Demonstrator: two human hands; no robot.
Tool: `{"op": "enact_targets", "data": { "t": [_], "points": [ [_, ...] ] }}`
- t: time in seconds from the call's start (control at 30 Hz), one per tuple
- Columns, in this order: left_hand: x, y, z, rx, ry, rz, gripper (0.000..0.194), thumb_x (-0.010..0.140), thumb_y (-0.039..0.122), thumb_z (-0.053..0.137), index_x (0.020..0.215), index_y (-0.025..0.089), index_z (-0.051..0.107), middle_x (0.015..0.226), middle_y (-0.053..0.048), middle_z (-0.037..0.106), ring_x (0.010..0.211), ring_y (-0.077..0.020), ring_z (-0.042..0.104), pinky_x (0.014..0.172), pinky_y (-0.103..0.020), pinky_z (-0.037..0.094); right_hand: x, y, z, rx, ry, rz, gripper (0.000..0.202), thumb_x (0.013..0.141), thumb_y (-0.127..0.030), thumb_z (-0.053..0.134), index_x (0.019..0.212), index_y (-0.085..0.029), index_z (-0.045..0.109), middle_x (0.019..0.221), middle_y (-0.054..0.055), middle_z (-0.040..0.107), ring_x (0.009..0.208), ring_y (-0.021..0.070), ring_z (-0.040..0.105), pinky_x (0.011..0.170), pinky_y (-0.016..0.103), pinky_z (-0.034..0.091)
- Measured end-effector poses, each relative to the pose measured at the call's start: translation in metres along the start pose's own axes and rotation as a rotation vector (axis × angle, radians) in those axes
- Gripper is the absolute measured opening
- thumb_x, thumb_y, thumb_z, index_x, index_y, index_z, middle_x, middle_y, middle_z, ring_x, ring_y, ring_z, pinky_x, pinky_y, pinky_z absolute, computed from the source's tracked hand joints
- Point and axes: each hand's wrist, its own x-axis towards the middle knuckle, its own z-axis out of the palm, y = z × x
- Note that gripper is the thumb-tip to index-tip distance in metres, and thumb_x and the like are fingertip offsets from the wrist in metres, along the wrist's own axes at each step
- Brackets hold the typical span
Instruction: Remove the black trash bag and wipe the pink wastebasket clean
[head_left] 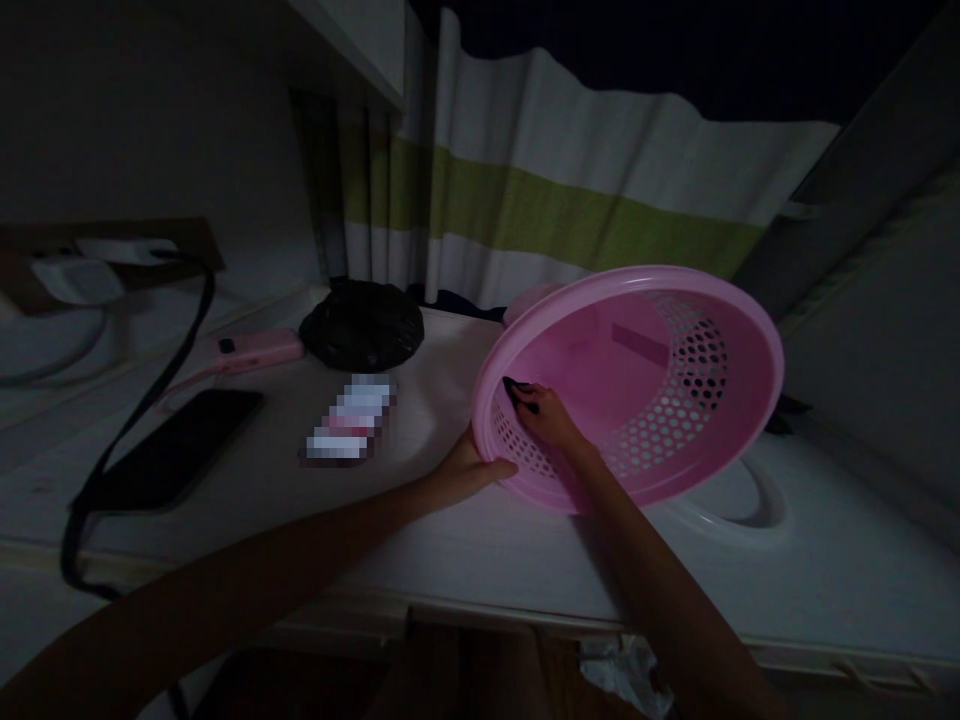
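A pink plastic basket (750, 410) with a perforated wall lies tilted on the white desk, its mouth facing me. My left hand (466, 470) grips the basket's rim at the lower left, thumb on the near side and fingers hidden behind. Inside the basket, my right hand (546, 415) is closed on a small black cloth (516, 388) and holds it against the left inner wall. Only part of the cloth shows between the fingers.
On the white desk (420, 560), left of the basket, are a black plastic bag (364, 325), a blurred-out phone (351, 420), a pink device (259, 348) and a dark tablet (180, 450). A white ring (772, 525) lies at right. A black cable (142, 400) hangs over the edge. A striped curtain (555, 200) hangs behind.
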Motion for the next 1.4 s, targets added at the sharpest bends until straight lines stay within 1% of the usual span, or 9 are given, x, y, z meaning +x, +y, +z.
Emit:
{"op": "enact_targets", "data": {
  "t": [0.17, 0.37, 0.57, 0.73, 0.87, 0.97, 1.17, 1.3, 1.4],
  "points": [
    [0.0, -0.003, 0.0, 0.037, 0.01, 0.022, 0.047, 0.055, 0.011, 0.059, 0.102, 0.013, 0.053, 0.105, -0.008, 0.06, 0.101, -0.0244, 0.053, 0.093, -0.042, 0.038, -0.019, -0.005, -0.005, 0.104, 0.007, -0.064, 0.038, 0.079, -0.02, 0.044, 0.114, -0.018, 0.057, 0.113, 0.008, 0.059, 0.1, 0.0176, 0.053, 0.089, 0.033, 0.04],
    [-0.001, 0.0, 0.003, 0.052, 0.055, 0.07, 0.048, 0.055, 0.009, 0.057, 0.103, 0.013, 0.053, 0.104, -0.008, 0.06, 0.1, -0.0235, 0.053, 0.092, -0.04, 0.038, -0.031, -0.001, -0.022, -0.154, -0.186, 0.146, 0.043, 0.079, -0.018, 0.041, 0.121, -0.021, 0.052, 0.12, 0.006, 0.055, 0.103, 0.0194, 0.05, 0.088, 0.032, 0.039],
    [0.0, 0.0, 0.005, 0.105, 0.082, 0.072, 0.043, 0.056, 0.01, 0.058, 0.099, 0.013, 0.053, 0.099, -0.009, 0.061, 0.097, -0.0242, 0.055, 0.09, -0.04, 0.041, -0.004, 0.013, -0.023, -0.39, -0.304, 0.318, 0.038, 0.082, -0.02, 0.038, 0.116, -0.018, 0.056, 0.111, 0.01, 0.061, 0.101, 0.0223, 0.052, 0.084, 0.032, 0.038],
    [0.001, -0.001, 0.002, 0.185, 0.052, 0.099, 0.04, 0.058, 0.012, 0.057, 0.097, 0.012, 0.054, 0.093, -0.007, 0.062, 0.094, -0.0235, 0.055, 0.087, -0.038, 0.043, 0.022, 0.021, -0.007, -0.432, -0.273, 0.377, 0.037, 0.085, -0.022, 0.033, 0.112, -0.014, 0.057, 0.109, 0.014, 0.061, 0.103, 0.0233, 0.052, 0.085, 0.035, 0.036],
    [0.004, -0.003, -0.003, 0.206, 0.056, 0.117, 0.037, 0.059, 0.013, 0.055, 0.096, 0.011, 0.054, 0.093, -0.008, 0.062, 0.09, -0.0228, 0.056, 0.083, -0.037, 0.045, 0.037, 0.02, 0.005, -0.373, -0.258, 0.348, 0.041, 0.085, -0.02, 0.031, 0.119, -0.009, 0.051, 0.114, 0.015, 0.058, 0.106, 0.0213, 0.051, 0.092, 0.035, 0.029],
    [0.006, -0.005, -0.006, 0.208, 0.077, 0.132, 0.038, 0.06, 0.013, 0.056, 0.098, 0.011, 0.054, 0.095, -0.008, 0.062, 0.092, -0.0231, 0.056, 0.083, -0.036, 0.045, 0.039, 0.016, 0.008, -0.285, -0.238, 0.256, 0.045, 0.084, -0.016, 0.031, 0.128, -0.011, 0.04, 0.123, 0.012, 0.052, 0.113, 0.0179, 0.046, 0.095, 0.032, 0.028],
    [0.008, -0.008, -0.012, 0.192, 0.058, 0.136, 0.046, 0.061, 0.017, 0.062, 0.106, 0.01, 0.052, 0.103, -0.01, 0.061, 0.097, -0.0237, 0.055, 0.086, -0.037, 0.044, 0.014, 0.005, -0.002, -0.101, -0.189, 0.024, 0.048, 0.084, -0.015, 0.03, 0.131, -0.009, 0.036, 0.134, 0.01, 0.04, 0.121, 0.0133, 0.039, 0.099, 0.029, 0.027],
    [0.014, -0.008, -0.017, 0.163, 0.047, 0.103, 0.045, 0.06, 0.015, 0.064, 0.104, 0.012, 0.056, 0.104, -0.008, 0.063, 0.1, -0.0233, 0.055, 0.089, -0.039, 0.043, -0.005, -0.003, -0.014, -0.141, -0.222, -0.026, 0.047, 0.083, -0.014, 0.033, 0.13, -0.008, 0.037, 0.131, 0.013, 0.042, 0.119, 0.0154, 0.042, 0.096, 0.03, 0.03],
    [0.018, -0.006, -0.019, 0.092, 0.006, 0.035, 0.045, 0.059, 0.014, 0.066, 0.103, 0.013, 0.058, 0.104, -0.008, 0.064, 0.101, -0.0232, 0.056, 0.091, -0.041, 0.041, -0.008, -0.003, -0.021, -0.238, -0.266, -0.017, 0.045, 0.083, -0.013, 0.034, 0.128, -0.01, 0.041, 0.129, 0.013, 0.045, 0.114, 0.0171, 0.046, 0.094, 0.032, 0.032]
  ]
}}
